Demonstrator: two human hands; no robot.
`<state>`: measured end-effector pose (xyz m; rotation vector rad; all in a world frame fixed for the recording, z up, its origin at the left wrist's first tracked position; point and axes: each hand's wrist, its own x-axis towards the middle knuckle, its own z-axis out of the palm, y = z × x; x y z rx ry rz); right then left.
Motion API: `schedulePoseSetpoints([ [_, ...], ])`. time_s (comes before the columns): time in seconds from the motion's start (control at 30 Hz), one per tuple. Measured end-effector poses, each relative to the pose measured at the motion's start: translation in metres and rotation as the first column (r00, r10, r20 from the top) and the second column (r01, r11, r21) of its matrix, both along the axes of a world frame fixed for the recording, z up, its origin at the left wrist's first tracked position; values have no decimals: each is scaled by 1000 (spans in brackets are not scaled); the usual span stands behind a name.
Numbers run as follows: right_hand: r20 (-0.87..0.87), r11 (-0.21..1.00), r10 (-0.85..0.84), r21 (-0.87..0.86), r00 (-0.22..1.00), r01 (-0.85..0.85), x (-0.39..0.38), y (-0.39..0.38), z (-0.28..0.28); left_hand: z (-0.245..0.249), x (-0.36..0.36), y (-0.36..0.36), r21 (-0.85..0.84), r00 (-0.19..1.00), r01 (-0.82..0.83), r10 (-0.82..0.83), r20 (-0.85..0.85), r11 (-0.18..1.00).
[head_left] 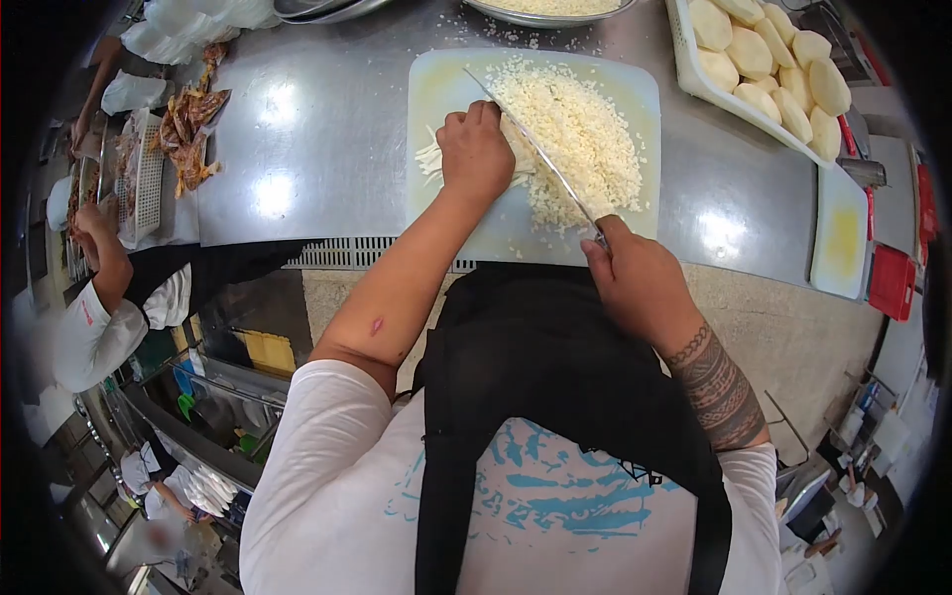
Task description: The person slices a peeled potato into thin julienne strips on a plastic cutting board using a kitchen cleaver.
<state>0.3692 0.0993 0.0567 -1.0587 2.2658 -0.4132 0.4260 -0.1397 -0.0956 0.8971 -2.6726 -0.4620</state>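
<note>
My right hand [645, 278] is closed round the handle of a long kitchen knife [550, 162], whose blade slants away to the upper left over the cutting board [635, 213]. My left hand [476, 151] presses down with curled fingers on pale vegetable strips [429, 159], whose ends stick out to its left. Its fingertips are mostly hidden, close beside the blade. To the right of the knife lies a heap of finely chopped pale vegetable [585, 134], with loose bits scattered over the board.
A white crate [684, 59] of peeled root vegetables [751, 52] stands back right. A metal bowl [555, 18] holds more chopped pieces. Marinated meat [188, 129] lies at left, near another person's hand [94, 223]. A second board [841, 233] is at far right.
</note>
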Motion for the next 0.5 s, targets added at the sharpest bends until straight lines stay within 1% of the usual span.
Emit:
schedulePoseSetpoints([
  [0.1, -34, 1000, 6, -28, 999, -7, -7, -18, -45, 1, -1, 0, 25, 1000, -5, 5, -14, 1000],
  [0.17, -36, 999, -6, -53, 999, 4, -14, -24, -57, -4, 1, 3, -3, 1000, -3, 3, -13, 1000],
  [0.2, -41, 997, -4, -83, 999, 0, -18, -29, -60, -6, 0, 0, -34, 1000, -16, 16, -17, 999],
  [0.23, -35, 996, -4, -85, 999, 1, -12, -28, -46, -6, 1, -2, -36, 1000, -16, 15, -11, 999],
  [0.3, 67, 998, -36, -44, 997, 39, 2, -17, -12, -8, -1, -2, 6, 999, -12, 12, 43, 1000],
  [0.33, 64, 998, -45, -45, 997, 48, 3, -19, -20, -9, -3, -4, 6, 999, -3, 3, 39, 1000],
  [0.4, 18, 992, 0, -124, 1000, 2, 4, -21, -49, -12, 1, -3, -17, 999, 11, -12, -47, 1000],
  [0.5, 23, 989, -35, -143, 999, 38, -12, -35, -68, -13, 2, -2, -41, 996, 4, -8, -93, 999],
])
